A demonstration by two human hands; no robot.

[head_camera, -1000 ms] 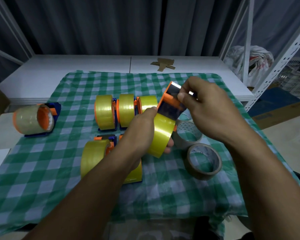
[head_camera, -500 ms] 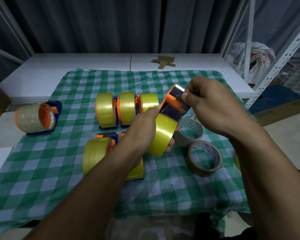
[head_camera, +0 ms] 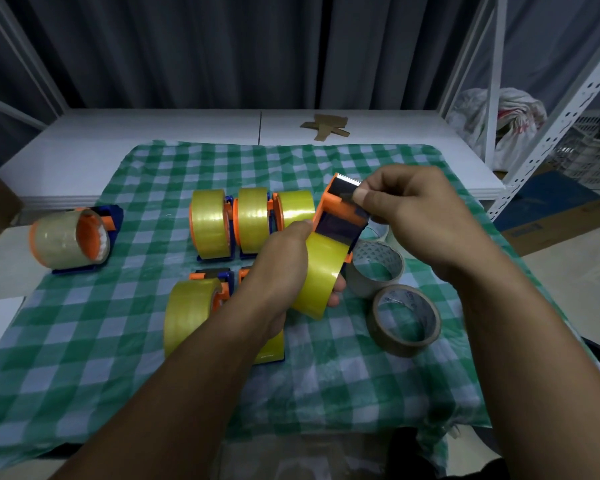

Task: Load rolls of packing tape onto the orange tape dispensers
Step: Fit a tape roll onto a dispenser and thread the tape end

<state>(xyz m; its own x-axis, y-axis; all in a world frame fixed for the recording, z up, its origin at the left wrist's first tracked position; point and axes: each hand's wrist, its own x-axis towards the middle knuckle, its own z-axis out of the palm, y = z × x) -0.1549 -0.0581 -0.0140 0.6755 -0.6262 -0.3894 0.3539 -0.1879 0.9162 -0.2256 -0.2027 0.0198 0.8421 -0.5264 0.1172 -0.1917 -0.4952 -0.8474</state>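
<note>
Above the middle of the green-and-white checked cloth (head_camera: pixel 146 341), both hands hold up one orange plastic tape dispenser (head_camera: pixel 338 211) that carries a yellow packing tape roll (head_camera: pixel 321 275). The left hand (head_camera: pixel 281 271) grips the roll from the left, fingers curled beneath it and thumb lying along its upper side. The right hand (head_camera: pixel 420 216) pinches the dispenser's head just below the serrated blade (thumb tip against the dark strip there). On the cloth behind them stand three loaded dispensers (head_camera: pixel 210 226) in a row, each with a yellow roll. A fourth loaded dispenser (head_camera: pixel 187 313) stands nearer, partly hidden by the left forearm. Two loose greyish-brown tape rolls (head_camera: pixel 407 320) lie flat side by side just right of the hands. A dispenser with a clear roll (head_camera: pixel 66 242) sits apart at the cloth's left edge. The cloth covers a white tabletop (head_camera: pixel 136 140).
</note>
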